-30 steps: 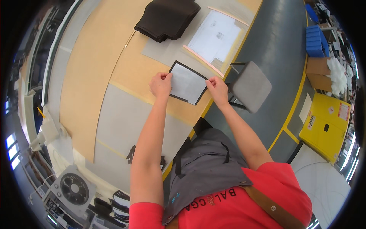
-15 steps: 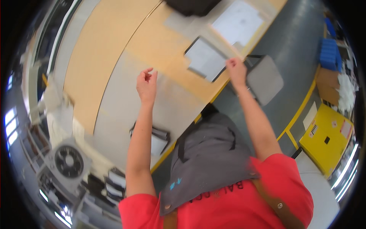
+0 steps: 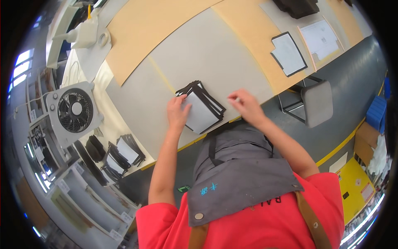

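A stack of flat black-edged pieces with pale grey faces (image 3: 200, 113) lies near the table's front edge, its layers slightly fanned. Against its left side rests my left hand (image 3: 178, 114), thumb and fingers apart, fingertips touching the top piece. My right hand (image 3: 248, 108) hovers just right of the stack, apart from it. Its fingers are curled together, and whatever they may hold is too small to make out. Farther right on the table lies a single similar piece (image 3: 289, 54), pale with a black border.
A white paper sheet (image 3: 320, 39) and a black bundle (image 3: 296, 6) lie at the far right. To the left stand a box fan (image 3: 74, 108), more stacked pieces (image 3: 127, 150) and a white bottle (image 3: 85, 35). A grey chair (image 3: 317, 103) is at the table's right edge.
My view has swung toward the left part of the table. My left hand has come down onto the stack, and my right hand has moved from beside the single piece to near the stack.
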The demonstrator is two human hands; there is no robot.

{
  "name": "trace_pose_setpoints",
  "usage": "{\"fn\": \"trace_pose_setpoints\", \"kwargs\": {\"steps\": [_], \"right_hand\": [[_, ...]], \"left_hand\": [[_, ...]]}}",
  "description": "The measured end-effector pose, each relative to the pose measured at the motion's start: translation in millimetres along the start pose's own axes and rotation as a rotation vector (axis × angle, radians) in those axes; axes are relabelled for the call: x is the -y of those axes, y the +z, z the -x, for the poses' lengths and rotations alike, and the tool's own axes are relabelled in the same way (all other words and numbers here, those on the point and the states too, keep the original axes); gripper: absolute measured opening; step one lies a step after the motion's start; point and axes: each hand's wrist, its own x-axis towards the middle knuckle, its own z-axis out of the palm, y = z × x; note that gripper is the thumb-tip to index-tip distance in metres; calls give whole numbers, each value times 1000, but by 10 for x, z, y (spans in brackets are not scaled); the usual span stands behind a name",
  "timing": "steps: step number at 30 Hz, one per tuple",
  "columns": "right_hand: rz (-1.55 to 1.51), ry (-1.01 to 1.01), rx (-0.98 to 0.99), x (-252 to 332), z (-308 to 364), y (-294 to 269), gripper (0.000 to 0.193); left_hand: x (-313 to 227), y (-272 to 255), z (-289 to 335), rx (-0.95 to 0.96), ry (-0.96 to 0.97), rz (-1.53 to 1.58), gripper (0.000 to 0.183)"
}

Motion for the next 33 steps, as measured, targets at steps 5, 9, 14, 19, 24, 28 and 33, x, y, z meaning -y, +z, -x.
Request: {"fn": "trace_pose_setpoints", "kwargs": {"steps": [5, 9, 14, 19, 24, 28, 33], "right_hand": [[-67, 104, 100, 166, 96, 620, 17], [-37, 119, 69, 85, 121, 814, 17], [76, -13, -30, -23, 57, 1014, 20], [208, -117, -131, -102, -83, 1235, 21], [268, -78, -92, -123, -170, 1272, 16], [281, -54, -62, -178, -220, 1230, 14], [77, -192, -105, 100, -33, 1007, 18]], "left_hand": [[87, 39, -8, 1, -46, 65, 36], [110, 50, -55, 106, -160, 126, 26], [239, 155, -2, -18, -49, 70, 20], [249, 181, 14, -27, -98, 100, 22], [270, 172, 41, -47, -116, 182, 28], [60, 39, -18, -230, 56, 44, 32], [175, -238, -109, 125, 6, 308, 29]]}}
